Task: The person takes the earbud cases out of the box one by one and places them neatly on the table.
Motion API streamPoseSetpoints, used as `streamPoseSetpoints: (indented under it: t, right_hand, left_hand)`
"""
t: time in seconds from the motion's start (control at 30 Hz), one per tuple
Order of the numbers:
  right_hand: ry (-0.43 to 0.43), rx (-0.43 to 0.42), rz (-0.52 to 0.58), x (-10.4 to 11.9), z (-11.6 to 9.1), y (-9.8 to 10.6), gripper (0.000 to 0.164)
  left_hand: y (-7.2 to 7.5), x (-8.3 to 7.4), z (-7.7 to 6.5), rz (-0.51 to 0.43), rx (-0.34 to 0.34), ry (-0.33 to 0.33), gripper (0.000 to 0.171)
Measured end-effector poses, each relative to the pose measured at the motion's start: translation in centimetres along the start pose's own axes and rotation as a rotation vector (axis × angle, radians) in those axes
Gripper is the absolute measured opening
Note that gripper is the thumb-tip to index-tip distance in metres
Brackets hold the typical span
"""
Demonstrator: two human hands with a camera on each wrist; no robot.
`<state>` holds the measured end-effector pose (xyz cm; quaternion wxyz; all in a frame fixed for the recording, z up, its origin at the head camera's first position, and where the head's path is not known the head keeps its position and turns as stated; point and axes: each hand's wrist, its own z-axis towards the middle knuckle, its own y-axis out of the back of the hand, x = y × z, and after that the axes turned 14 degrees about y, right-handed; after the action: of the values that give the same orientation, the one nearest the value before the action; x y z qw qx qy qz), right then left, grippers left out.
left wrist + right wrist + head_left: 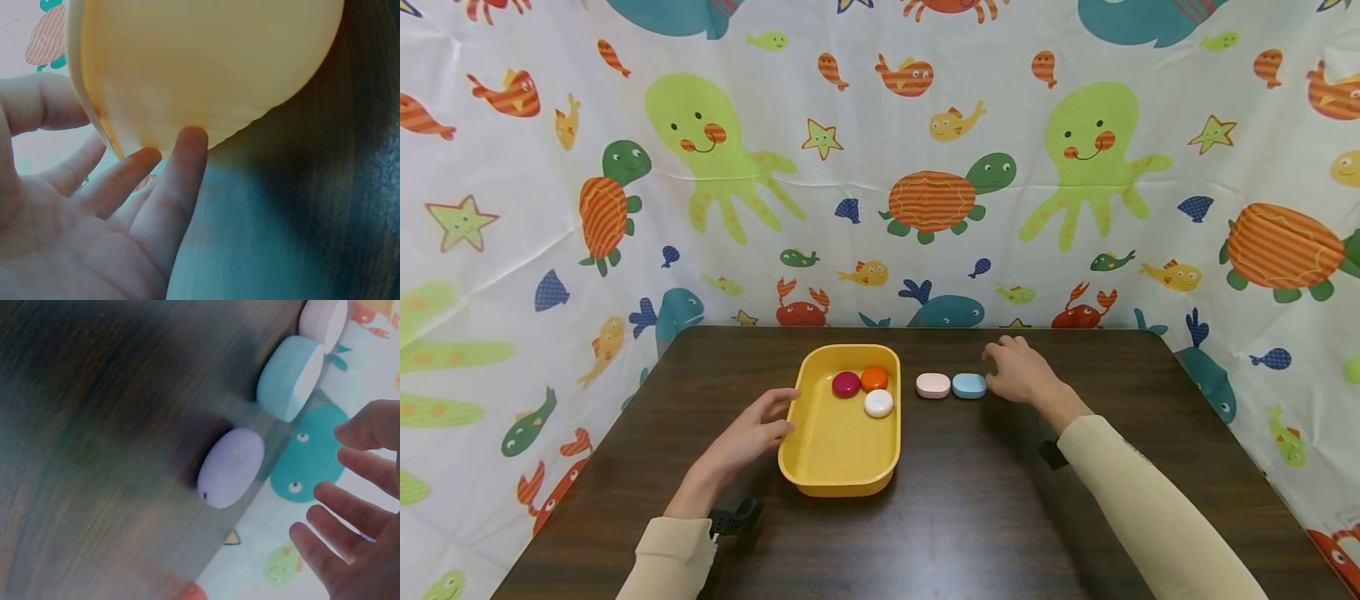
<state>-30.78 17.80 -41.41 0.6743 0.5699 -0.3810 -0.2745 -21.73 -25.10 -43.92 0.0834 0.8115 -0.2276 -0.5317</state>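
Note:
My left hand point(748, 437) is at the left side of a yellow tray point(805, 462). In the left wrist view its fingertips touch the tray's outer wall, fingers loosely extended. Inside the tray, towards the back, lie a magenta point(846, 384), an orange point(874, 378) and a white round piece point(878, 403). My right hand point(1021, 371) hovers right of a light blue rounded case point(968, 386), holding nothing. A smooth purple oval piece point(231, 467) lies on the table apart from its spread fingers; the hand hides it in the head view.
A pink rounded case point(933, 385) stands between the tray and the light blue case. Everything is on a dark wooden table point(970, 517). Behind the table and along its sides hangs a white curtain point(865, 292) with sea animals.

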Motion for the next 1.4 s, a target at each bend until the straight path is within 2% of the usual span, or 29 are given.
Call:
streamPoseSetpoints:
  t: [0.3,0.6,0.83,1.13,1.4]
  right_hand:
    - [0.047,-0.008,0.004,1.7,0.4,0.0,0.034]
    - [0.172,-0.058,-0.020,4.1,0.7,-0.2,0.031]
    - [0.235,-0.085,-0.066,6.1,1.3,-0.2,0.031]
    - [0.264,-0.072,-0.052,8.1,2.2,0.6,0.033]
    - [0.315,-0.079,-0.051,9.8,2.9,0.8,0.033]
  left_hand:
    - [-0.1,0.2,-0.1,-0.007,-0.004,-0.017,0.061]
    - [-0.1,0.1,-0.1,-0.008,-0.002,-0.012,0.061]
    - [-0.1,0.0,-0.1,-0.004,0.000,-0.011,0.061]
    - [0.2,0.1,0.1,-0.001,0.003,0.006,0.058]
    - [0.1,-0.1,-0.2,-0.005,0.019,-0.008,0.060]
